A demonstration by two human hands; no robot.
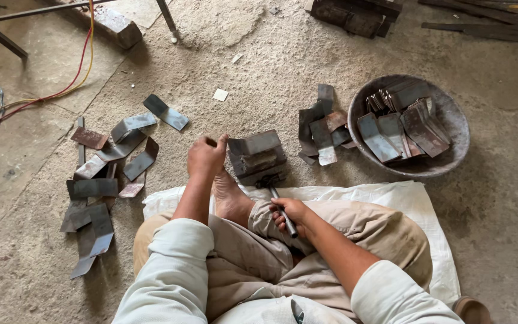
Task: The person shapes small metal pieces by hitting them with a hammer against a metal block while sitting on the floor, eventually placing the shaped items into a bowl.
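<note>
Fingers of the right hand [289, 214] are wrapped tight around the dark handle of a hammer [278, 205], whose head lies low against the foot of a block-like stack of bent steel plates [256, 157] on the floor. The left hand [206, 155] is curled shut at the stack's left upper corner, pinching or steadying the top plate's edge; which of the two cannot be told. A bare foot [229, 195] rests just beside the stack, between the two hands. The plates look stiff, heavy for their size and sharp along their cut edges, so they are best taken by a flat face or a folded bend rather than a raw rim; their dull, rusty faces should not be slippery. To the left, loose bent plates [100, 180] lie scattered; to the right sits a smaller pile [322, 126], and beyond it a round metal basin [451, 120] is filled with more. The person sits on a white sack [418, 198]. Open concrete floor [259, 66] lies ahead of the stack, with red and yellow cables [61, 90] well apart at the far left.
</note>
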